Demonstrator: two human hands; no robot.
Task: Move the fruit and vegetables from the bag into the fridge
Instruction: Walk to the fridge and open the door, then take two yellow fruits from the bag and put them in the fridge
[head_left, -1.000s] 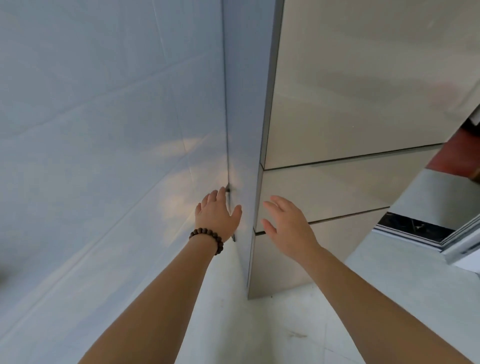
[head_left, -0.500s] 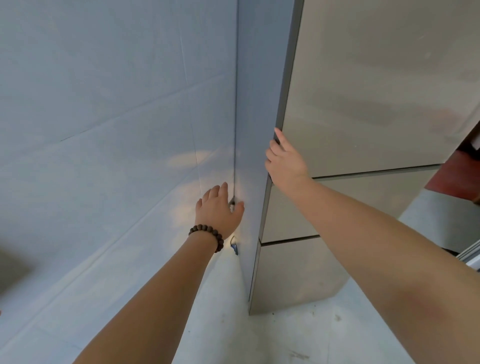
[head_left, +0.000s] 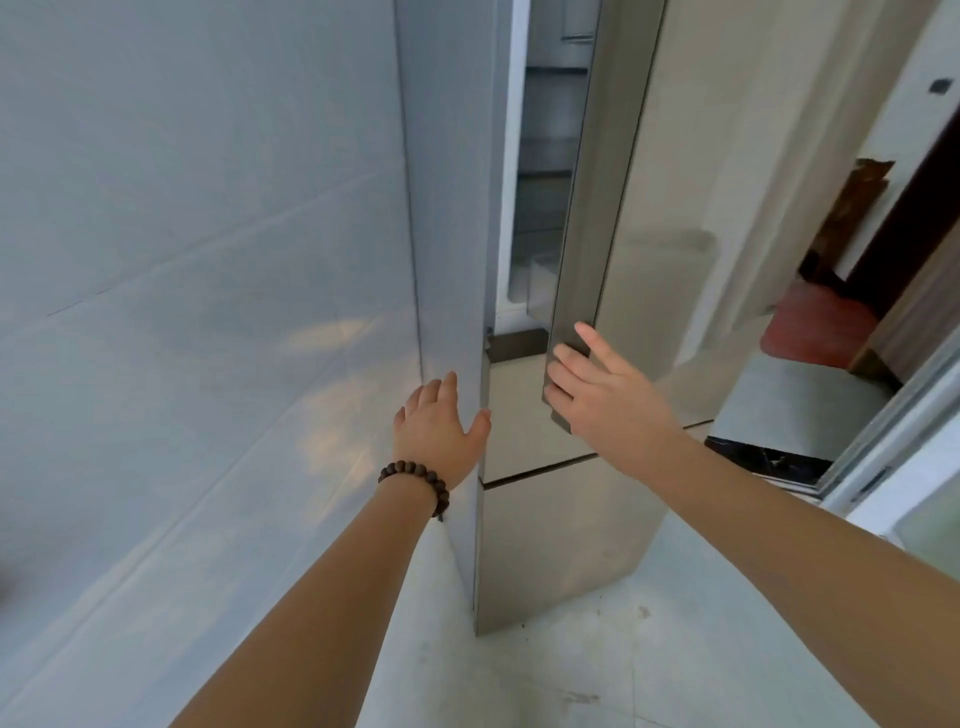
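A tall steel fridge stands against a tiled wall. Its upper door hangs partly open, and dim shelves show through the gap. My right hand lies on the door's lower left edge, with its fingertips curled around it. My left hand, with a bead bracelet at the wrist, rests flat against the fridge's grey side panel, fingers apart and holding nothing. No bag, fruit or vegetables are in view.
The pale tiled wall runs close along the left of the fridge. Two lower drawer fronts below the door are shut. A sliding door track and a red mat lie to the right. Light floor tiles spread below.
The upper fridge door was shut and now stands ajar, swung out to the right with my right hand on its edge. My left hand stays on the fridge's side.
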